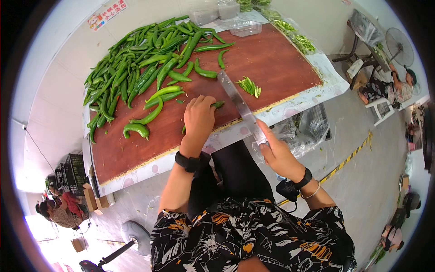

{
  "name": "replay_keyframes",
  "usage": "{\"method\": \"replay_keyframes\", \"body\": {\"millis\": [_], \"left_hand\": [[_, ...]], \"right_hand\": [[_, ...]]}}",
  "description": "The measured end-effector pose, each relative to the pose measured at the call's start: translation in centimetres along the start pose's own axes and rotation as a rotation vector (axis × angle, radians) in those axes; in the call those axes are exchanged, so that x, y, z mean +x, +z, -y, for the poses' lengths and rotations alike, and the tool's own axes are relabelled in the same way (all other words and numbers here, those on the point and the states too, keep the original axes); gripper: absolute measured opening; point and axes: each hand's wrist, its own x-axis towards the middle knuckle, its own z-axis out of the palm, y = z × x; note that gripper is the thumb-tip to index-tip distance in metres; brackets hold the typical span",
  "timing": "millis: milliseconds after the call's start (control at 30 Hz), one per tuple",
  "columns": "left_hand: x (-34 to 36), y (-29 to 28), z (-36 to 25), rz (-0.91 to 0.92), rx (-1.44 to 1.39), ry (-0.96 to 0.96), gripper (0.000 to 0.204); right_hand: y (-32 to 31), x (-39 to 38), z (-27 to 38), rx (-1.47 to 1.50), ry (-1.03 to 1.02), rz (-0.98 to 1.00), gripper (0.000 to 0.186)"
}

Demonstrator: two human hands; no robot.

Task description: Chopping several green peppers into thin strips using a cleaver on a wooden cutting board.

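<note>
My right hand (282, 156) grips the handle of a kitchen knife (239, 100). Its long blade points away from me, over the brown board (149, 147). To the left of the blade, my left hand (199, 115) lies with curled fingers on a green chili pepper (219, 104). Only the pepper's end shows past the fingertips. Right of the blade sits a small heap of sliced pepper (249, 87). Several whole chili peppers lie left of my left hand, among them a curved one (136, 130). Beyond them spreads a large pile of green chili peppers (136, 68).
Clear plastic boxes (246, 28) stand at the board's far edge, near bags of cut greens (302, 43). A plastic bag (301, 136) hangs under the right front edge. Another person (398, 86) sits at the far right by a fan (399, 45). Black crates (72, 174) are stacked at left.
</note>
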Motion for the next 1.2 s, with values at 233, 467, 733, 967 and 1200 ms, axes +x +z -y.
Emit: {"method": "replay_keyframes", "body": {"millis": [233,467,733,967,1200], "left_hand": [[-0.5,0.5,-0.2,-0.067,-0.024,-0.001,0.013],[-0.6,0.6,-0.3,-0.102,0.024,0.029,0.013],[-0.7,0.6,-0.3,-0.075,0.045,0.006,0.010],[-0.7,0.3,-0.2,-0.072,-0.038,-0.007,0.010],[-0.5,-1.3,2.6,-0.101,0.085,-0.155,0.014]], "right_hand": [[1.6,-0.4,0.1,-0.309,-0.217,-0.038,0.074],[1.9,-1.0,1.1,-0.404,-0.145,0.033,0.081],[2.4,-1.4,1.4,-0.527,-0.160,0.044,0.083],[2.5,1.7,0.1,-0.493,-0.221,-0.010,0.075],[1.8,0.2,-0.3,-0.360,-0.172,-0.027,0.069]]}}
